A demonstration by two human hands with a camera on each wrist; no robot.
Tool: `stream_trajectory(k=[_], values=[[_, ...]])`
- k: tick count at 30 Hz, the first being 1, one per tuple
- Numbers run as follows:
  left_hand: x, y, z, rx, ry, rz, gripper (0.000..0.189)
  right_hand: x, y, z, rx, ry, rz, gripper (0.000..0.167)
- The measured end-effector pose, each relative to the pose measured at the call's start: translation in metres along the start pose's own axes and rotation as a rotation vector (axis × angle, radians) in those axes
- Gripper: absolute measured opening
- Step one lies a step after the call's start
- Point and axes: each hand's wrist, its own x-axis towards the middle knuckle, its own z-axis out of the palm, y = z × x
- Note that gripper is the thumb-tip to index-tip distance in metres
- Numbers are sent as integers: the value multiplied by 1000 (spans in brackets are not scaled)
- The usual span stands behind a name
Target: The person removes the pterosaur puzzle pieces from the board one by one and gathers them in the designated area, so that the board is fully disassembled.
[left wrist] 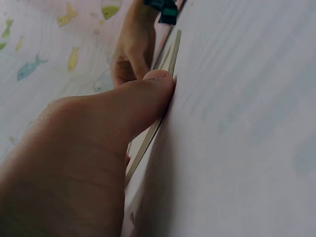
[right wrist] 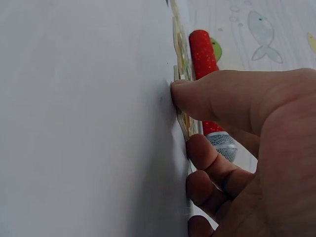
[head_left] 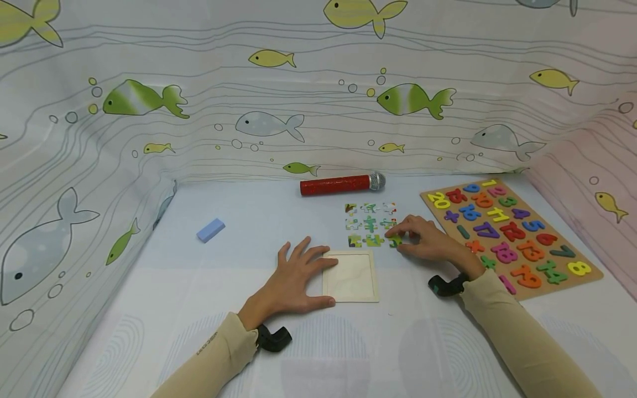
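A small square wooden puzzle frame (head_left: 350,276) lies on the table. My left hand (head_left: 296,279) is spread over its left side with fingers extended, the thumb at its near edge. In the left wrist view the thumb (left wrist: 155,81) touches the frame's rim. Beyond the frame, jigsaw pieces (head_left: 370,224) with a green picture lie in three spaced rows. My right hand (head_left: 428,237) pinches the near right jigsaw piece (head_left: 395,241) between thumb and fingers. The right wrist view shows the thumb (right wrist: 197,96) on that piece's edge, low at the tabletop; the hand hides part of it.
A red toy microphone (head_left: 338,184) lies behind the pieces. At the right is a wooden number board (head_left: 594,276) with colourful numerals, partly under the right forearm. A blue block (head_left: 211,230) lies at the left. Fish-patterned cloth (head_left: 214,94) encloses the table.
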Motion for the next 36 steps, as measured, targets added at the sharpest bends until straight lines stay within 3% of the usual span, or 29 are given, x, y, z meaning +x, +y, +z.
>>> stream_trajectory(k=[36], values=[[0, -3, 2, -26, 13, 26, 80, 1, 5, 4, 46, 26, -3, 36]])
